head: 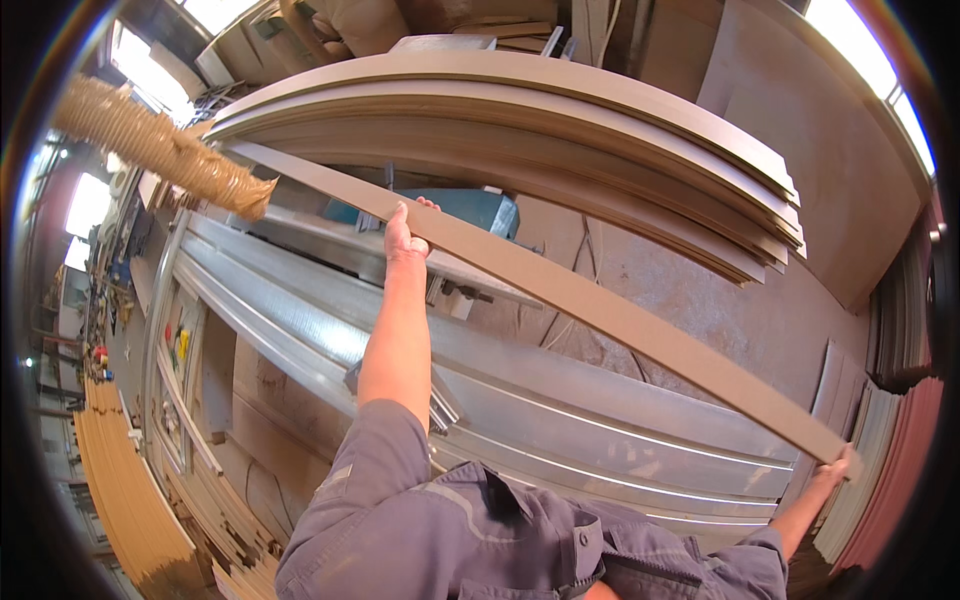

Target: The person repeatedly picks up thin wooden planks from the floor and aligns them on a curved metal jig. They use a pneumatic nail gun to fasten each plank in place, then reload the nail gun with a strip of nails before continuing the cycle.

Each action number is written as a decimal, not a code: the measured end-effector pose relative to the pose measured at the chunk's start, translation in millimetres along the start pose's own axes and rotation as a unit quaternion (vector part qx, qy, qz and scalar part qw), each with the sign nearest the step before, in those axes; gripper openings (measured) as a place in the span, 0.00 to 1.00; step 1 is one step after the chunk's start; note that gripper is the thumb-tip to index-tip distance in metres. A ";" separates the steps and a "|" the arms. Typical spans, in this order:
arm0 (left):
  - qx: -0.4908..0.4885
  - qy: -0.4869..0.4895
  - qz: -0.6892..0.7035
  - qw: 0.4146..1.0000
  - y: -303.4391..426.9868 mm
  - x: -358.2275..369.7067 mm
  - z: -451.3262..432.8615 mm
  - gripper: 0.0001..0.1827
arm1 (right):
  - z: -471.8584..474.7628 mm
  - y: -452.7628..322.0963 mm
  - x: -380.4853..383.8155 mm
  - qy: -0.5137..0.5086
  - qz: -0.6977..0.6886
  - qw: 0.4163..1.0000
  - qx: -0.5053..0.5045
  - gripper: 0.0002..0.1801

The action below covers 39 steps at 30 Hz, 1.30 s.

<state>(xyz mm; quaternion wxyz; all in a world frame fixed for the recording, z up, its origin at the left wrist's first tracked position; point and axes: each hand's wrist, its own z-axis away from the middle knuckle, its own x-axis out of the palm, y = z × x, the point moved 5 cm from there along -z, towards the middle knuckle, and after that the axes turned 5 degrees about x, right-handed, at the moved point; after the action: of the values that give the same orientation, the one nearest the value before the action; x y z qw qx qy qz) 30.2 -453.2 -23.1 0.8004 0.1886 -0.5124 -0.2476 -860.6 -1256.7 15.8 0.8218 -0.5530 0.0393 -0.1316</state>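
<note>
A long, narrow brown board [585, 300], which looks like MDF, slants across the view in front of me. My left hand [406, 234] grips it left of its middle, with the thumb on top and fingertips showing past the far edge. Near the board's right end, my right hand [834, 469] holds it. The far left end of the board reaches beside a stack of similar long boards [525, 127], and whether it touches them I cannot tell. Below the held board runs the metal sliding table [600, 420] of what looks like a panel saw.
A ribbed, tape-wrapped extraction hose [165, 150] hangs at the left. Behind the held board sits a teal machine housing [465, 210]. Cables [577, 262] lie on the floor. Upright panels [892, 465] stand at the right, and light wood strips [127, 487] at the lower left.
</note>
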 end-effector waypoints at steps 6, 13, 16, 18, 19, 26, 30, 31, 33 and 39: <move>0.095 0.082 -0.058 0.990 62.9 -36.4 70.5 0.23 | 33.0 147.8 -64.6 0.054 0.024 0.990 0.131 0.23; 0.086 0.138 -0.035 0.986 100.4 -182.2 150.0 0.16 | 76.7 103.6 -63.4 -0.019 0.063 0.991 0.114 0.22; 0.063 0.122 0.005 0.991 103.8 -218.3 151.7 0.18 | 109.5 62.1 -48.0 -0.039 0.006 0.999 0.034 0.23; 0.058 0.121 0.038 0.990 119.3 -233.3 152.4 0.23 | 156.6 41.7 -26.8 -0.044 -0.006 0.999 0.007 0.25; 0.055 0.119 0.045 0.990 126.2 -233.0 146.8 0.23 | 171.2 32.9 -30.2 -0.046 -0.019 0.999 0.004 0.24; 0.070 0.092 0.050 0.992 205.5 -242.7 124.8 0.25 | 346.2 42.7 8.6 -0.201 0.002 0.980 -0.002 0.24; 0.056 0.092 0.035 0.994 212.5 -247.2 98.8 0.25 | 401.2 108.3 35.7 -0.199 -0.062 0.978 -0.011 0.20; 0.038 0.087 0.033 0.995 205.8 -243.5 91.5 0.24 | 383.7 129.3 26.9 -0.160 -0.096 0.982 0.011 0.20; 0.063 0.085 0.013 0.994 218.5 -262.5 86.4 0.23 | 460.9 164.4 66.0 -0.143 -0.078 0.983 0.079 0.18; 0.070 0.124 -0.241 0.960 208.0 -285.1 102.8 0.31 | 534.7 192.2 90.4 -0.204 -0.090 0.969 0.103 0.21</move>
<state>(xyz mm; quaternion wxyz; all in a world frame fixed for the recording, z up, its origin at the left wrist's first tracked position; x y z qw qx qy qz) -121.9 -122.4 -73.3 0.7591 0.3911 -0.3644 -0.3715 -627.9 -731.7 52.4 0.8497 -0.4816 -0.1931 -0.0931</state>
